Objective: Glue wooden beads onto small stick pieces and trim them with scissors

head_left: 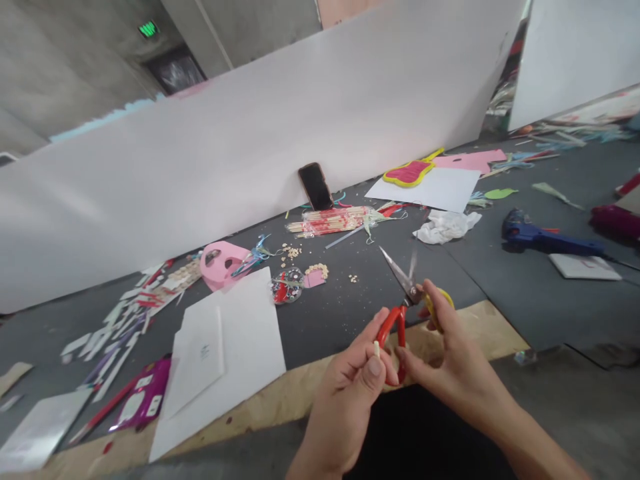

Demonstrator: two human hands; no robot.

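My left hand [347, 390] pinches a short pale stick [377, 347] between thumb and fingers, its end poking up. The fingers of this hand also lie against the red handle loop of the scissors [411, 293]. My right hand [457, 357] holds these scissors, fingers at the yellow loop and thumb by the red one. Their blades are spread and point away over the dark table [345, 320]. Beyond them lie small pale cut bits [353, 279], and farther left a pink square [315, 277] edged with similar bits.
A phone [315, 187] leans on the white partition [280, 133] behind bagged sticks [335, 220]. Left are white sheets [250, 333], a pink mask-like cutout [223, 263] and a purple packet [143, 397]. Right are crumpled tissue [445, 227] and a blue glue gun [550, 238].
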